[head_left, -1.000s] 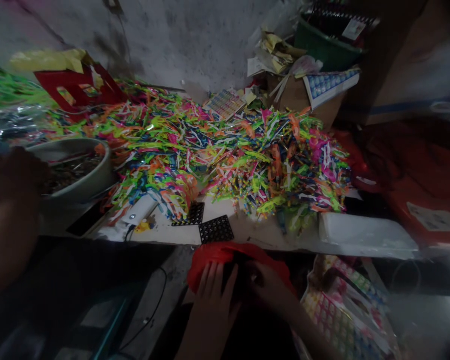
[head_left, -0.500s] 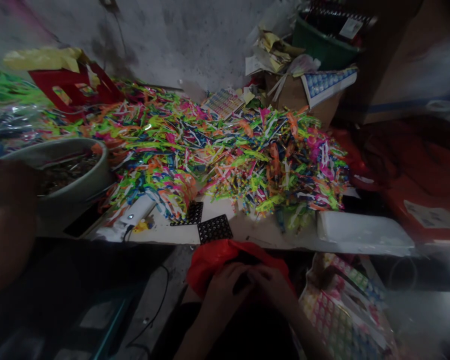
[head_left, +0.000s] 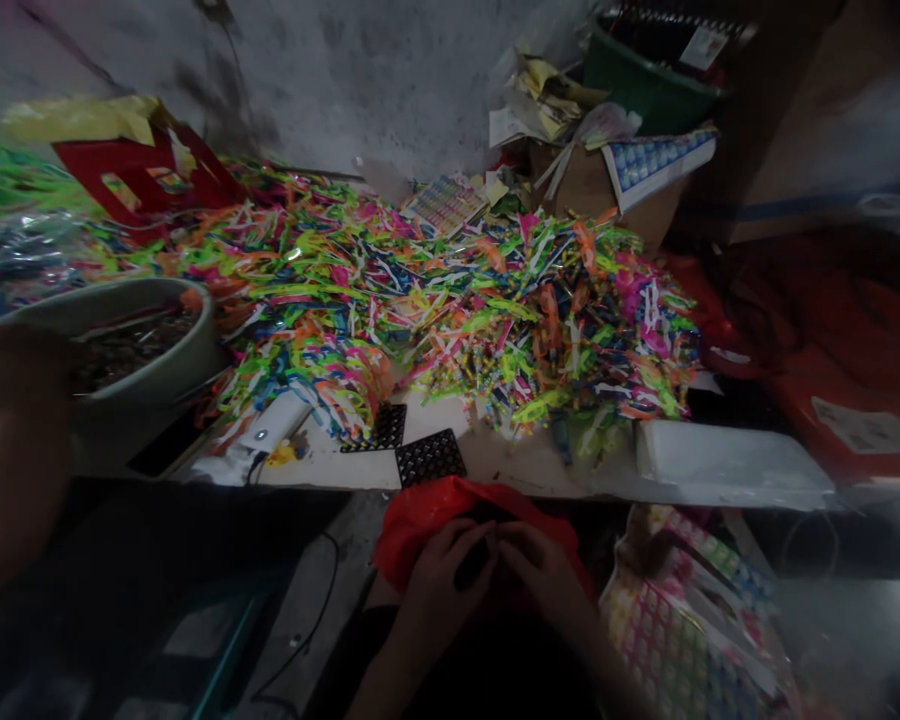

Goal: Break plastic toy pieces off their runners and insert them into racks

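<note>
Hands meet over red bag in the lap; grip cannot be confirmed

From my remote station I record a red bag [head_left: 424, 515], thin, creased and seemingly plastic, lying at the person's lap just below the table's front edge, its dark mouth turned up. The left hand [head_left: 446, 570] and right hand [head_left: 544, 570] are over it, fingers bent, fingertips drawn close together. Shadow hides what lies between them, so I cannot tell whether either hand grips anything.

On the pale, flat table [head_left: 525, 470] I note a broad heap [head_left: 450, 290] of slim, glossy pieces in green, pink, orange, blue and white, tangled like straw. In front of it lie two black perforated mats [head_left: 431, 457], square-cornered. To the right sits a smooth white block [head_left: 727, 465] with a shiny skin. At left stands a round, pale tub [head_left: 208, 335] with a thick rim and brownish contents; a co-worker's hand [head_left: 26, 370], dark and blurred, is beside it.

Compared with one second ago: the left hand then lay with fingers extended across the red material; those fingers are now curled towards the right hand. The bag's mouth now shows more plainly. I find the heap and mats unchanged.
</note>
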Tool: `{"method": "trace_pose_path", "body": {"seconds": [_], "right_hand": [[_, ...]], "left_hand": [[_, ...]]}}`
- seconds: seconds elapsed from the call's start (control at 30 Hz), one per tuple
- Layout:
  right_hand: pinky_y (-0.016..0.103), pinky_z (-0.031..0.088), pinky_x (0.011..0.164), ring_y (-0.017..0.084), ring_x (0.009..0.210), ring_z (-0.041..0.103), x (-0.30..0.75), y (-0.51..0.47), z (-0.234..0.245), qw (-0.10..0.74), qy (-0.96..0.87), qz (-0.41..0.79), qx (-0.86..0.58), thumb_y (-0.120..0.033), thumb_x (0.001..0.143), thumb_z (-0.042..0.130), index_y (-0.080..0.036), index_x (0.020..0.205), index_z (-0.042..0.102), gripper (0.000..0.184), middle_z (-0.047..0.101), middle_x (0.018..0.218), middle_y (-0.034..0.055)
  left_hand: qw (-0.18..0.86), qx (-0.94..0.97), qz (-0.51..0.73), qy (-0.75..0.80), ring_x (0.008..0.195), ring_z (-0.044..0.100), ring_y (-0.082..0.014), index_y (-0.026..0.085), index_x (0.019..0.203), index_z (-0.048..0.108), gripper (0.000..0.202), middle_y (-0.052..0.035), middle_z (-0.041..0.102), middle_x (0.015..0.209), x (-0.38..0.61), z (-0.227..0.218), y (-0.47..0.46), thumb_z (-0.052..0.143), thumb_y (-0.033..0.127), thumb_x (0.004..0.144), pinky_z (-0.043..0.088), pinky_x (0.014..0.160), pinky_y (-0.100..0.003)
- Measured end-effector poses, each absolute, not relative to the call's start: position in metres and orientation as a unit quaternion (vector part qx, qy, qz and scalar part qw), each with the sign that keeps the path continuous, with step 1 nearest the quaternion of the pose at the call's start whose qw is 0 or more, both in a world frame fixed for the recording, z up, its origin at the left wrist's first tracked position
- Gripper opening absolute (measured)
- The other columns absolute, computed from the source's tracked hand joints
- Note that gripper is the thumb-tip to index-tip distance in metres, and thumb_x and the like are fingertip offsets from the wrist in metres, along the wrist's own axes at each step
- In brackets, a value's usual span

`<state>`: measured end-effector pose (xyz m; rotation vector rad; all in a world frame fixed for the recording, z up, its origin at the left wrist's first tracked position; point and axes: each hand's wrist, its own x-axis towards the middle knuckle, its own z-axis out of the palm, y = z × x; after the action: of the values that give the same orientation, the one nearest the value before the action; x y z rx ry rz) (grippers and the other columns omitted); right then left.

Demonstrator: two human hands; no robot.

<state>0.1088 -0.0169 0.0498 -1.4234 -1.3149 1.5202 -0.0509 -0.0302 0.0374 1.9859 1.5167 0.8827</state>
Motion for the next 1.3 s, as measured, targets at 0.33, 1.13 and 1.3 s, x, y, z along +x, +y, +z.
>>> {"method": "trace_pose_path", "body": {"seconds": [0.33,1.13,1.3], "right_hand": [[0.026,0.049,0.082,0.016,0.09,0.062,0.098,-0.032,0.051,0.327,-0.675,0.343,-0.566,-0.021,0.086,0.042,-0.02,0.095,0.062,0.021,0.066,0.095,0.0051],[0.022,0.046,0.066,0.014,0.071,0.062,0.105,-0.023,0.057,0.28,-0.668,0.354,-0.591,-0.012,0.075,0.047,-0.019,0.079,0.057,0.012,0.064,0.075,0.0007],[0.024,0.047,0.068,0.015,0.074,0.063,0.106,-0.021,0.061,0.274,-0.64,0.408,-0.59,-0.017,0.08,0.047,-0.019,0.083,0.059,0.013,0.066,0.079,0.002]], "left_hand": [[0.379,0.639,0.338,0.578,0.09,0.064,-0.0171,0.023,0.099,0.062,0.024,-0.0024,0.069,0.098,-0.052,0.036,-0.028,0.058,0.018,0.075,0.052,0.084,-0.033],[0.591,0.55,0.286,0.516,0.085,0.063,-0.0163,0.017,0.093,0.064,0.026,-0.003,0.069,0.09,-0.054,0.051,-0.02,0.056,0.037,0.08,0.047,0.078,-0.024],[0.61,0.539,0.283,0.508,0.082,0.063,-0.0167,0.015,0.089,0.062,0.026,-0.0043,0.069,0.086,-0.058,0.053,-0.017,0.057,0.037,0.079,0.047,0.076,-0.024]]}}
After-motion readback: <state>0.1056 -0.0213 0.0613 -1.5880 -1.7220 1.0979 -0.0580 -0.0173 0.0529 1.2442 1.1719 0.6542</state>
